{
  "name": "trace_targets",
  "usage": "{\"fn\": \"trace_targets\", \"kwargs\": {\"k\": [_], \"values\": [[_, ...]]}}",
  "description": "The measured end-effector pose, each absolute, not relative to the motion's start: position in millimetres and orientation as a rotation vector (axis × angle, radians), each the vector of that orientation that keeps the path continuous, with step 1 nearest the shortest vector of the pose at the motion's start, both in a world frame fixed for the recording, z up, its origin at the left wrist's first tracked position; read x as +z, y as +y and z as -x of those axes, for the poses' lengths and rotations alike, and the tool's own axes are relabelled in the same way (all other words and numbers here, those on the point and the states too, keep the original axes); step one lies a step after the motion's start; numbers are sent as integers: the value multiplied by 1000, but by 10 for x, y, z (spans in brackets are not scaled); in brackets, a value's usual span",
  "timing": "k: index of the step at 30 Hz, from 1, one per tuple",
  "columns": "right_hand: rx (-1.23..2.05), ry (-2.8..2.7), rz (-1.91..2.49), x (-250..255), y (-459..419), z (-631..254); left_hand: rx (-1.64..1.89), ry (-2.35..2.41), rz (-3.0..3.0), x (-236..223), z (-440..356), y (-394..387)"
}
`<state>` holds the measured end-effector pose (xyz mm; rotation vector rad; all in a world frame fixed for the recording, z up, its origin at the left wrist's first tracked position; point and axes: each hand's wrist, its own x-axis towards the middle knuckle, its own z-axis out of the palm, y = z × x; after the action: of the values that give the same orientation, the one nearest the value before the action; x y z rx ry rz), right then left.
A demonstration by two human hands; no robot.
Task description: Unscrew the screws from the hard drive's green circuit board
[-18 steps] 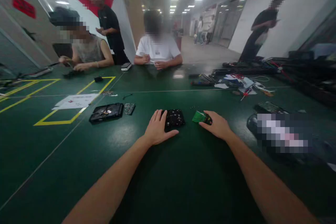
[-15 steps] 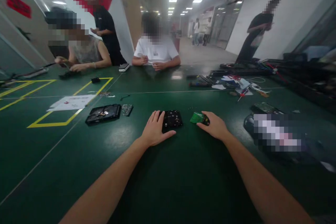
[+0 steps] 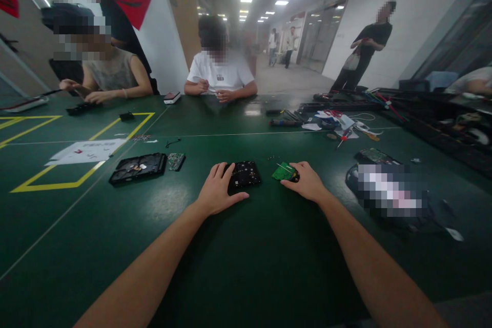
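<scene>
My left hand (image 3: 217,190) lies over the left side of a flat black casing (image 3: 246,173) with small pale dots. Its fingers reach over the casing and the thumb runs along the near edge; the casing's left end is hidden. To the right, my right hand (image 3: 305,183) is closed on a green circuit board (image 3: 282,171), pinching its right end between thumb and fingers. Darker parts show on the board near the fingertips. Several tiny bits (image 3: 273,157) lie on the table just beyond the board.
A black plastic housing (image 3: 138,168) and a small circuit board (image 3: 176,161) lie left on the green table (image 3: 246,256). Farther left is a paper sheet (image 3: 86,152). At right are a dark pouch-like object (image 3: 351,180), partly blurred, and tools and scraps (image 3: 286,123). Co-workers sit opposite.
The view has swung slightly, so the scene sits farther left. The green board now turns its face more toward me, with a bright streak on it. Both hands keep their places on the two parts.
</scene>
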<state>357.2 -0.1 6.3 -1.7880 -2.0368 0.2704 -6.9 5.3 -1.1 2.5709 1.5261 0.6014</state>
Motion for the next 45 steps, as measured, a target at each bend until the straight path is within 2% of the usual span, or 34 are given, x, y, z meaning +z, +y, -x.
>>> {"fn": "trace_targets", "kwargs": {"k": [19,35,45], "values": [[340,-2046,1703,19,6,-3628,689,1306,-2585,11,132,72],[407,-2037,1743,117,51,-3659,652,1585,-2521,-36,14,17],[403,-1927,1742,89,-17,-3611,662,1554,-2497,-48,27,84]]}}
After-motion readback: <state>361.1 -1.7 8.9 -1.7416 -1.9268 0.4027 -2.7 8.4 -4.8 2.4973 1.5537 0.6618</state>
